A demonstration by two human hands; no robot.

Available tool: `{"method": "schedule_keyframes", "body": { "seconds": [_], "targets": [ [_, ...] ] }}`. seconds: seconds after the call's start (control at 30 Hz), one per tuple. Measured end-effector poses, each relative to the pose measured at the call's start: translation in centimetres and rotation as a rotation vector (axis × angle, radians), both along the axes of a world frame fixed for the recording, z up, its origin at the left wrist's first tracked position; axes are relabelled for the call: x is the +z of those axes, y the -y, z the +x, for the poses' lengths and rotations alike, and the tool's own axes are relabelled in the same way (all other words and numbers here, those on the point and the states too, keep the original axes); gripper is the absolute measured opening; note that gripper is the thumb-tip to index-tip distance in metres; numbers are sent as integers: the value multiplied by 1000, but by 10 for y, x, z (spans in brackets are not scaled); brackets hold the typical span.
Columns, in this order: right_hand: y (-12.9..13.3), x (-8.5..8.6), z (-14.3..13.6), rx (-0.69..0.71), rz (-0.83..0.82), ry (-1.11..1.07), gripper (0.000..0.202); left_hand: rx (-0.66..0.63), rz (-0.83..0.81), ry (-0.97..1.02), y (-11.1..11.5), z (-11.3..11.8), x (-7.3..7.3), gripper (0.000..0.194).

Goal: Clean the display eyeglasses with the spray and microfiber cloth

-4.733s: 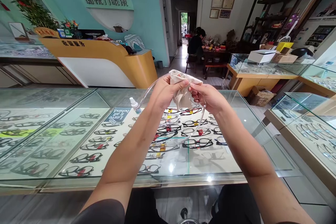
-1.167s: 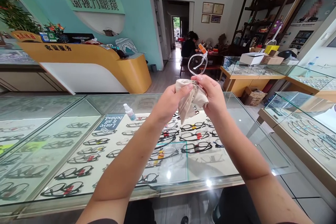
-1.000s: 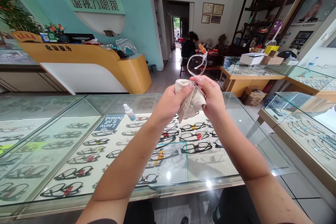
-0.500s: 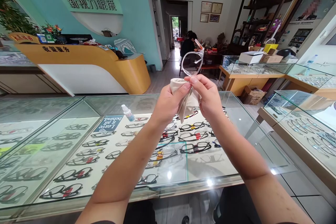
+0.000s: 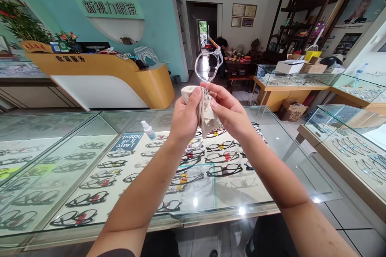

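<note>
A pair of clear-framed eyeglasses (image 5: 196,73) is held up on end over the glass counter, one lens rim uppermost and an orange-tipped temple arm at the top. Around the lower part is a beige cleaning cloth (image 5: 208,117) with a zigzag edge. My left hand (image 5: 185,114) is closed on the cloth, thumb in front, with the lower lens hidden inside. My right hand (image 5: 230,112) touches the glasses near the bridge with its fingertips, its thumb lower down against the cloth. The other fingers of the right hand are loosely curled.
Below my hands the glass display counter (image 5: 241,198) holds rows of eyeglasses. On its top stands a white spray bottle (image 5: 148,130), left of my hands. Another display case (image 5: 346,128) is at right. A person (image 5: 222,44) sits at a far table.
Both hands, with the eyeglasses and cloth, have shifted left. My right thumb has moved from the bridge down to the cloth, and the right fingers have loosened a little.
</note>
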State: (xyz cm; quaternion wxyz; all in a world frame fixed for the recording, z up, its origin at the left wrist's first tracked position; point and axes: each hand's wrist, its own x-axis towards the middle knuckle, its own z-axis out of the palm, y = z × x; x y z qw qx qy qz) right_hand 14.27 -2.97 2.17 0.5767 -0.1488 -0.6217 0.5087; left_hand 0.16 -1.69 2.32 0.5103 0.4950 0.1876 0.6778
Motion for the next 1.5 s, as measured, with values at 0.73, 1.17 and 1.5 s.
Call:
{"method": "schedule_keyframes", "body": {
  "seconds": [0.73, 1.17, 1.5],
  "targets": [
    [-3, 7, 7, -126, -246, -236, 38, -208, 82, -360, 6, -7, -5, 44],
    [0, 0, -6, -2, -115, -220, 32, 70, 52, -110, 8, 10, -9, 46],
    [0, 4, 7, 94, -71, -55, 42, -63, 11, -87, 15, -1, 6, 51]
  ]
}}
